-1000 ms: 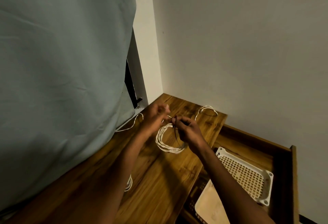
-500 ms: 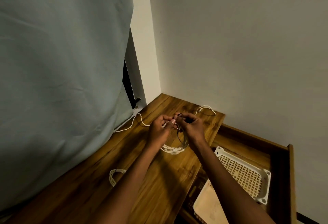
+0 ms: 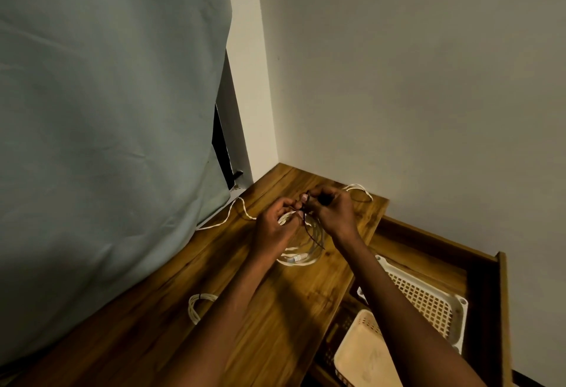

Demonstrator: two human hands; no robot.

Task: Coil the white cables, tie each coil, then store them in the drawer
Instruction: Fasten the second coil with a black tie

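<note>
Wooden and pulled open at the right, the drawer [image 3: 487,267] is seen to hold a white perforated basket [image 3: 428,298], a cream tray [image 3: 364,359] partly over it and a dark mesh basket [image 3: 335,334] underneath. On the desk [image 3: 275,325] beside the drawer, a white cable coil [image 3: 303,256] is held up at its top edge by both hands. The coil is pinched by the curled fingers of the left hand [image 3: 275,227], while a thin black tie [image 3: 312,235] is gripped by the right hand [image 3: 332,212], its tail hanging across the coil. A 2nd, tied coil [image 3: 199,305] lies near the curtain [image 3: 107,141], and loose cable [image 3: 358,192] trails towards the wall. Compared with 0.5 s ago, the hands are kept joined over the coil, and the tie's tail is now seen hanging lower.
</note>
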